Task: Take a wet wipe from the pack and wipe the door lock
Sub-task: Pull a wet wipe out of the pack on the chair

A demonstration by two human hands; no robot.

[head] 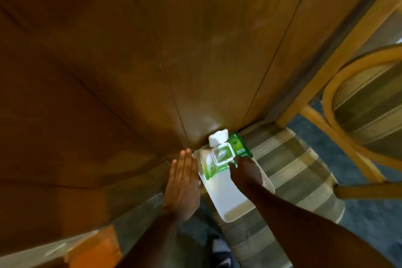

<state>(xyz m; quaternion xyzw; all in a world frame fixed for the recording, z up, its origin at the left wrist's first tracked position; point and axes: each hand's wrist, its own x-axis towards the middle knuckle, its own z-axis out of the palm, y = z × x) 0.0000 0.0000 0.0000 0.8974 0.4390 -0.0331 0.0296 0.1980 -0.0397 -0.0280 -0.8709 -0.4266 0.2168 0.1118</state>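
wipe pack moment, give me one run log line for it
stage: reaching for wipe | wipe pack: lid open, on white tray | right hand: on pack | left hand: flat, empty | lock: not in view

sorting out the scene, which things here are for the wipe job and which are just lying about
For the job:
- wipe pack, lid flipped open
- right hand on the pack
- left hand, flat beside it
- door; lock not in view

Lying about:
- white tray under the pack
- striped cushion
- wooden chair
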